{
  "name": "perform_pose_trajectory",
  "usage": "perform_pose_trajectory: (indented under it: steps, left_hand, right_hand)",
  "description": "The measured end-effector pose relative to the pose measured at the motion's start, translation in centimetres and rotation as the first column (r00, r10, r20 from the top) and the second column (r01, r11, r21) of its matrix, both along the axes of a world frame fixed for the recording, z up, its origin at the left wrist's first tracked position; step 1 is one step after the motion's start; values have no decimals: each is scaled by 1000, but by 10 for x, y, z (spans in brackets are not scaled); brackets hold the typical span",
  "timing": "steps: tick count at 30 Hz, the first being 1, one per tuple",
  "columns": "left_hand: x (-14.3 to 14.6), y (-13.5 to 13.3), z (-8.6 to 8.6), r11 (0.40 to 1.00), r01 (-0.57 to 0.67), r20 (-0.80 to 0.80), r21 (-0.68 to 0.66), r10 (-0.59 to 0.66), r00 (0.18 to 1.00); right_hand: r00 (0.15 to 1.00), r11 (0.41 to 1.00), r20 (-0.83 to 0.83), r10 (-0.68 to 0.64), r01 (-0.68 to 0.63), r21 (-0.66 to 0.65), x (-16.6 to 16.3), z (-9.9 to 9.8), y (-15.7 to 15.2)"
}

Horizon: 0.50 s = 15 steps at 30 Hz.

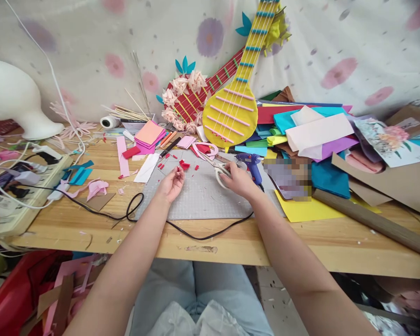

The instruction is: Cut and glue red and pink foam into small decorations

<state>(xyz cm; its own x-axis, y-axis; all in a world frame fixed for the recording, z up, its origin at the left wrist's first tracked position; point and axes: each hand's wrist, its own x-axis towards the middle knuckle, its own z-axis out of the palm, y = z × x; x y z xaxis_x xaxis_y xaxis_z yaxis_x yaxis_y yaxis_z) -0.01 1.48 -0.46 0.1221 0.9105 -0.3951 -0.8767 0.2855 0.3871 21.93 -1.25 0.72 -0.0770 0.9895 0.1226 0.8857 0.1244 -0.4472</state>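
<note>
My left hand (172, 184) is closed in a pinch above the grey cutting mat (196, 205), with a small red piece (184, 164) at its fingertips; whether it is paper or foam I cannot tell. A pair of scissors (215, 167) is in my right hand (241, 179), fingers at the white-rimmed handles and blades pointing up and left. Several tiny red scraps (162, 166) lie scattered on the mat around my left hand. Just beyond the scissors is a pink loop-shaped piece with red inside it (206, 150).
A blue glue gun (251, 163) and a blurred phone (290, 179) lie right of my hand. Two craft lutes, yellow (230, 116) and red (192, 105), lean at the back. Coloured sheets (322, 130) pile at right. A power strip (31, 196) and black cable (203, 238) lie nearby.
</note>
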Motion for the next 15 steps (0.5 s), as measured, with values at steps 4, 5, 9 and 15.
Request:
perform_pose_trajectory:
  steps: [4,5,9,15]
  left_hand:
    - [0,-3,-2,999,27,5,40,-27,1000]
    - [0,-3,-3,998,36,4,47,-37,999]
    - [1,-3,-3,997,55,-14,61,-54,998]
    - [1,-3,-1,995,80,-32,65,-78,996]
  right_hand:
    - [992,998,-102,67,-68,-4,-12,-6,-1]
    - [993,997,-90,80,-82,-15,-16,-8,-1]
    - [990,990,-25,140,-141,-32,-28,-7,-4]
    - [989,988,15,144,-143,-63,-27,-2,-6]
